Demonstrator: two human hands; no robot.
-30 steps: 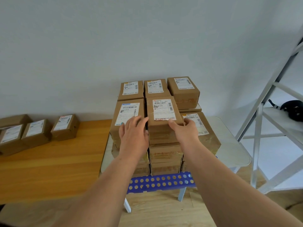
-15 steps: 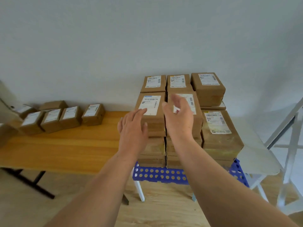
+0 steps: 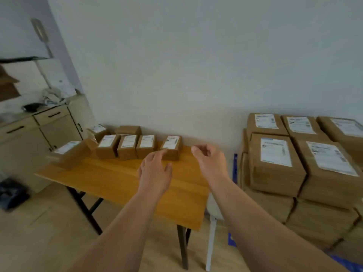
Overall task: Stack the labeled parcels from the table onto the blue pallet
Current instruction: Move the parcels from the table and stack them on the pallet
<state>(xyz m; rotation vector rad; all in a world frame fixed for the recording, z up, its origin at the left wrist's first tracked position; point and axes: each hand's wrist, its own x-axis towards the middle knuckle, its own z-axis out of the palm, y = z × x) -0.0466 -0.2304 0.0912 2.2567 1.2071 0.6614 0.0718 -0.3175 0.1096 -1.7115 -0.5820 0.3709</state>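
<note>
A small brown cardboard parcel [image 3: 171,147] with a white shipping label on top stands near the back edge of a wooden tabletop [image 3: 125,183], close to the wall, at about twelve o'clock from the viewer's hands. It looks light, stiff and boxy, likely easy to lift with one hand on each short side; the taped surface may be a little slick, so a firm squeeze low on the sides seems wise. Its label shows a red strip at the top, but the print is too blurred to read. The left hand [image 3: 155,171] reaches toward it, fingers spread and relaxed, its grip empty, fingertips just short of the parcel's front. The right hand [image 3: 211,160] hovers at about two o'clock from the parcel, fingers loosely curled around nothing. To the parcel's nine o'clock, a row of similar labelled parcels [image 3: 127,146] lines the back of the tabletop, with more beyond them toward the far corner. At three o'clock, well apart from the tabletop parcels, stands a tall stack of parcels [image 3: 294,169] already placed, with slivers of the blue pallet [image 3: 234,169] showing at its edge. A beige cabinet [image 3: 39,138] sits at ten o'clock.
</note>
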